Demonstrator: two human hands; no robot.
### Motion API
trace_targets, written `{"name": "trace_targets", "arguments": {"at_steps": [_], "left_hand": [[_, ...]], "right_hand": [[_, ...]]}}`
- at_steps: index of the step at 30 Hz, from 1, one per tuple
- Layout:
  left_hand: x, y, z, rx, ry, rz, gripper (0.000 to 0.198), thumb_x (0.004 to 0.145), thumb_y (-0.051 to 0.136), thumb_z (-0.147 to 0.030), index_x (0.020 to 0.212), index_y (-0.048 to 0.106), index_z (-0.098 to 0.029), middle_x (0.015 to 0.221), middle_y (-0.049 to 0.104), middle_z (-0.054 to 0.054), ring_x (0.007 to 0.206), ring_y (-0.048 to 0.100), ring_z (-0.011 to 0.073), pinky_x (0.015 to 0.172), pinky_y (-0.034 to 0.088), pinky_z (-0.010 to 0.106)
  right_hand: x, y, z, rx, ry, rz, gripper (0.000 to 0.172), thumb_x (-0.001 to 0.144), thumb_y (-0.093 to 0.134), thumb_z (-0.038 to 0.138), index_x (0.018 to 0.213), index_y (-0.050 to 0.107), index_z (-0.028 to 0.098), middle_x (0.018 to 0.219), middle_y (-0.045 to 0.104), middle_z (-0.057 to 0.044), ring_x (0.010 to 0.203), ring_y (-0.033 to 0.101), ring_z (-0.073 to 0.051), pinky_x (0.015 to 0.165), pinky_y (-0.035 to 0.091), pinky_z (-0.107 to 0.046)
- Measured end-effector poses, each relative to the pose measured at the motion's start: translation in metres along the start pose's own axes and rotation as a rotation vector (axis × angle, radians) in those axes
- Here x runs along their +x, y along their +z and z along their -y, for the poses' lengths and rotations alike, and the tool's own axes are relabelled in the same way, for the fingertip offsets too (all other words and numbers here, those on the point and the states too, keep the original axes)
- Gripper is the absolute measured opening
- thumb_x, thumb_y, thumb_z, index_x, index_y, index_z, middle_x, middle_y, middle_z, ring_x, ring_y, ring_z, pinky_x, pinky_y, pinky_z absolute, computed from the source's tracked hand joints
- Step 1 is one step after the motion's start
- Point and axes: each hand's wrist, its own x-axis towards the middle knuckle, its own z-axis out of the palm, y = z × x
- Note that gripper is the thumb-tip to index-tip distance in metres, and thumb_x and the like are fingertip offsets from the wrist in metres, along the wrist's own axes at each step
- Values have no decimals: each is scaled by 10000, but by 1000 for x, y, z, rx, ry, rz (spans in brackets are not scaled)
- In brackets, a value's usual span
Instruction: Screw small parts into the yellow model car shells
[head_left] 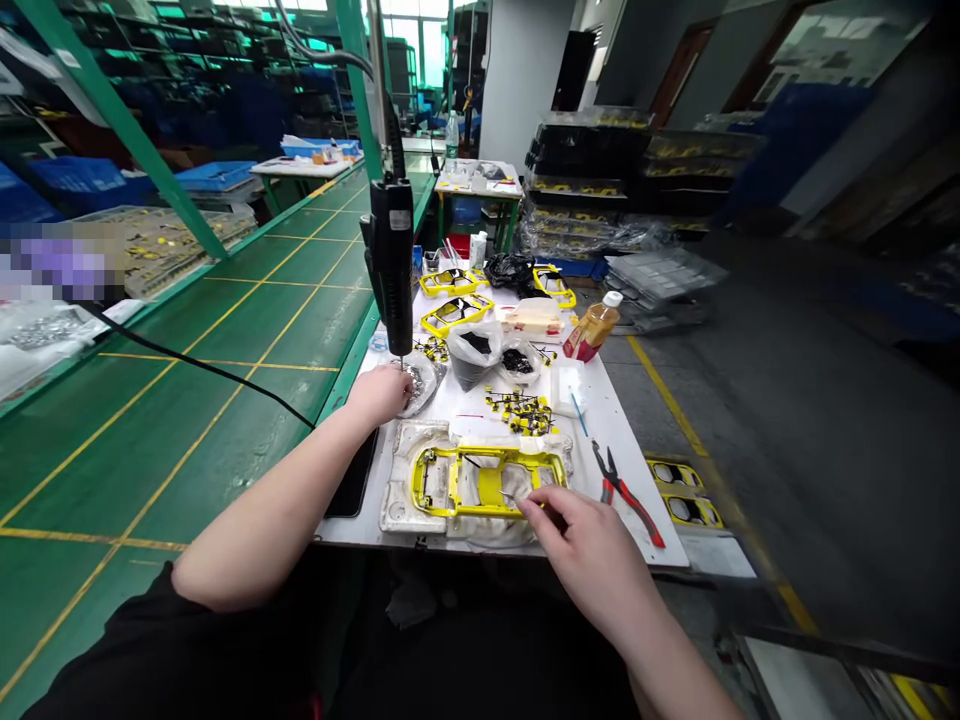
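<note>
My left hand (381, 395) reaches into a clear plastic bag (427, 388) of small metal pieces that look like screws, its fingers bent together. Right above it hangs a black electric screwdriver (391, 265), bit pointing down. My right hand (592, 540) is at the near right edge of a yellow plastic car body shell (491, 488), thumb and forefinger pinched. A thin, pale tip shows at those fingers, too small to name. The shell lies open side up in a whitish moulded holder (397, 505), with small black parts fitted at its left end.
Red-handled pliers (630, 500) lie at right. Behind the holder are small yellow-black parts (525, 410), bags of black parts (474, 350), a drink bottle (596, 328) and more yellow shells (457, 312). A dark flat device (352, 485) lies left, beside a green conveyor (225, 340).
</note>
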Motion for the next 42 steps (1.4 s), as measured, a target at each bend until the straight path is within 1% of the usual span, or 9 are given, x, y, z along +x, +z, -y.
{"name": "trace_targets", "arguments": {"at_steps": [7,15,22,26,31,34,39,40,42], "left_hand": [[-6,-1,5,-91,-44,-57,304,1097,724,-431,1271,746,-183,1296,762,101,1148,751,248,1024,655,471],[-9,0,8,-224,-53,-119,341,1109,700,-457,1303,749,-180,1206,793,86,1085,770,238,1033,641,475],[-10,2,10,-287,-51,-123,280,1100,720,-431,1208,786,-182,1240,807,89,1163,768,249,1103,618,496],[-12,2,12,-319,-69,-138,295,1080,742,-455,1155,798,-175,1200,821,92,1138,775,249,1095,615,495],[-21,-2,11,-406,-87,-235,139,991,759,-272,1035,880,-219,1145,868,95,1100,792,279,1049,594,385],[-38,-8,4,-505,-93,-318,217,981,705,-239,1080,897,-215,1171,871,92,1034,788,263,989,592,351],[-96,-17,-25,-717,-69,-351,351,993,743,-434,1247,827,-206,958,846,55,762,722,186,725,588,303],[-111,-18,-33,-782,-52,-344,344,985,757,-463,1208,818,-208,958,844,52,761,726,178,704,587,290],[-139,-19,-48,-1050,-25,-280,276,940,825,-464,1020,813,-200,932,840,66,787,751,190,703,599,294]], "right_hand": [[3,2,-2,26,-7,39,322,1123,575,507,1087,820,301,1138,851,-42,1071,788,-293,976,568,-413],[4,4,-3,33,-16,46,315,1126,578,499,1074,822,307,1103,853,-28,1050,792,-279,931,564,-386],[4,2,1,53,-18,56,316,1130,572,497,1059,816,308,1082,850,-20,1027,790,-266,906,556,-366],[4,2,3,46,-15,57,317,1126,576,494,1046,817,304,1073,851,-24,1019,792,-270,902,565,-371],[5,2,4,45,-20,51,286,1121,595,472,1035,819,315,1062,852,-9,1009,791,-259,881,563,-365],[6,0,3,56,-22,34,272,1120,607,481,1024,804,321,1051,845,8,1005,786,-253,866,550,-356],[7,1,2,122,-86,-44,238,1115,627,467,1080,803,311,1130,844,-12,1076,779,-265,937,562,-367],[6,2,3,146,-104,-60,230,1113,633,459,1094,804,306,1146,842,-20,1088,778,-266,949,566,-368],[4,4,7,201,-137,-73,216,1111,646,444,1111,804,296,1155,837,-33,1093,774,-265,952,573,-365]]}}
